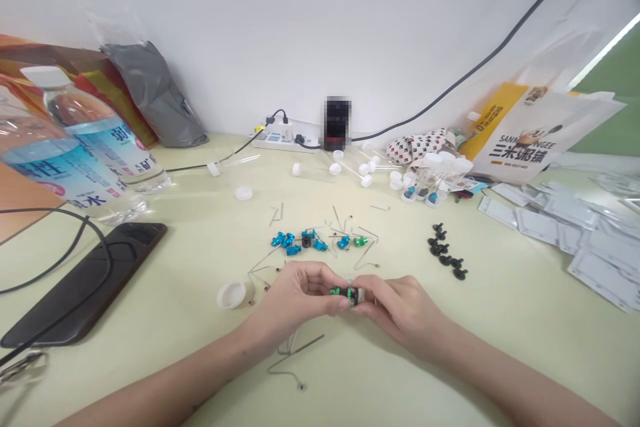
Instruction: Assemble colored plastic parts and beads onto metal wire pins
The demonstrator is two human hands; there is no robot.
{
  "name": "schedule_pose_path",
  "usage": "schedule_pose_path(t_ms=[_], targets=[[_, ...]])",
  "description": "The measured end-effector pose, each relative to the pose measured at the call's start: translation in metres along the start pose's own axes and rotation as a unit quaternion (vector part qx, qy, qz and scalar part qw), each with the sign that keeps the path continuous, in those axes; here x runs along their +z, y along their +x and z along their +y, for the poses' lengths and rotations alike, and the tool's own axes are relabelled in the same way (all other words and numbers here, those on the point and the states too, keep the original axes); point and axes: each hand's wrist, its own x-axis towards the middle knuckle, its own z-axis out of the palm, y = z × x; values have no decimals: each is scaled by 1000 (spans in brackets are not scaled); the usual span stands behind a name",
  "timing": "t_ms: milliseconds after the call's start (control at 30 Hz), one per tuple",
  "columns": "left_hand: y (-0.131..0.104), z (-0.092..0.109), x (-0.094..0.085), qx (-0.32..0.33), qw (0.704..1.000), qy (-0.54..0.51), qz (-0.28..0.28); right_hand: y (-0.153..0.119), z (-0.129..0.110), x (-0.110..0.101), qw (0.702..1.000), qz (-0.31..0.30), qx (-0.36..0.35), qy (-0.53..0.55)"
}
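Observation:
My left hand (305, 293) pinches a small green and black part (342, 292) over the middle of the table. On its right side, my right hand (395, 307) closes its thumb and fingers on the black end of that same part. Just beyond the hands lie blue metal pieces (293, 249), one black piece (307, 241) among them and a green piece (360, 241). Thin bent metal keys (370, 255) are scattered around these. More bent keys (300, 352) rest below my left hand. Several black screw-like pieces (445, 259) sit to the right.
A white cap (231, 295) lies left of my left hand. A phone (85, 280) and bottles (100, 127) stand or lie at left. Capped clear tubes (366, 180) and a power strip (280, 137) are at the back. White cards (560, 227) and a paper bag (530, 133) are at right.

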Motion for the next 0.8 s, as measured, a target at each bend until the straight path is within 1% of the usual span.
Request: schedule_pose_path(t_ms=[267,467,800], targets=[[0,0,-1,5,1000,3,-7,-1,0,1,1000,1,5,4],[1,2,1,6,1000,22,10,2,-1,-1,1000,18,-4,0],[0,0,0,11,1000,17,9,1,0,0,1000,1,4,12]])
